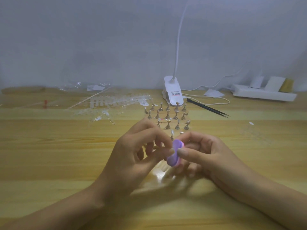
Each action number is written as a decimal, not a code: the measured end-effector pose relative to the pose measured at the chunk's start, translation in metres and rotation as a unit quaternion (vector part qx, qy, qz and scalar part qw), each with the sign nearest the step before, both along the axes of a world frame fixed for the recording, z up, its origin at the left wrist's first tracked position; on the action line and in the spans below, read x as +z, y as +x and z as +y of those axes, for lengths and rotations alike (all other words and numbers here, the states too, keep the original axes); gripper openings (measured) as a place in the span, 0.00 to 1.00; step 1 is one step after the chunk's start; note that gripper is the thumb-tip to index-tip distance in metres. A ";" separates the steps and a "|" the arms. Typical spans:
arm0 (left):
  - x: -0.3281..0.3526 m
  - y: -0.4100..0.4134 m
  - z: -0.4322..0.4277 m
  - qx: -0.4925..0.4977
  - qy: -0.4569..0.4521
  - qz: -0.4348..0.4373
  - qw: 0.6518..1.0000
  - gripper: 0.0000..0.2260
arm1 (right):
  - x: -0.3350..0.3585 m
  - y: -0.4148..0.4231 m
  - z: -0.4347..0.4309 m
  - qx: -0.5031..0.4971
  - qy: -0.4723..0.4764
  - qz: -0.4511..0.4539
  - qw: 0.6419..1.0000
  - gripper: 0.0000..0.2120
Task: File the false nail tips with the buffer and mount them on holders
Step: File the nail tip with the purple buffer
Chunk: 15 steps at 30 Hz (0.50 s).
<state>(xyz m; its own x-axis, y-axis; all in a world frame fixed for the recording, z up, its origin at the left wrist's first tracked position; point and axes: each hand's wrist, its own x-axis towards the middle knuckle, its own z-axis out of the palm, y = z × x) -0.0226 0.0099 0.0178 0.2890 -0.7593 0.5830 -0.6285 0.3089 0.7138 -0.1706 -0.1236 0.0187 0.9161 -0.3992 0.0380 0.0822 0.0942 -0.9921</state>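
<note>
My right hand (204, 155) grips a small purple and pink buffer (174, 153) between thumb and fingers above the wooden table (49, 155). My left hand (137, 151) meets it from the left, thumb and forefinger pinched at the buffer's edge; a clear nail tip between them is too small to make out for sure. Behind the hands stand several gold holders (167, 116) in rows, a few with tips on top. Clear strips of false nail tips (114, 102) lie scattered at the back left.
A white clip lamp (172, 92) stands behind the holders with its cable trailing right. Black tweezers (209, 107) lie to its right. A white power strip (264, 94) sits at the back right by the wall. A loose tip (251, 123) lies at the right.
</note>
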 end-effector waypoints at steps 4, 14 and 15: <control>-0.001 0.002 0.000 0.011 -0.003 0.012 1.000 0.04 | 0.000 0.000 0.001 0.004 0.023 -0.009 1.000 0.05; -0.001 0.000 -0.001 0.013 0.001 0.034 0.999 0.04 | 0.002 0.000 0.002 0.005 0.025 -0.012 1.000 0.11; -0.001 0.001 -0.001 0.013 0.002 0.036 0.999 0.04 | 0.002 0.000 0.001 -0.013 0.029 -0.017 0.999 0.12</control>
<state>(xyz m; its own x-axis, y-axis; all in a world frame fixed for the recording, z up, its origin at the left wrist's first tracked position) -0.0220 0.0087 0.0163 0.3498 -0.7529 0.5574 -0.5840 0.2900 0.7582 -0.1707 -0.1221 0.0204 0.9040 -0.4250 0.0457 0.1192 0.1480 -0.9818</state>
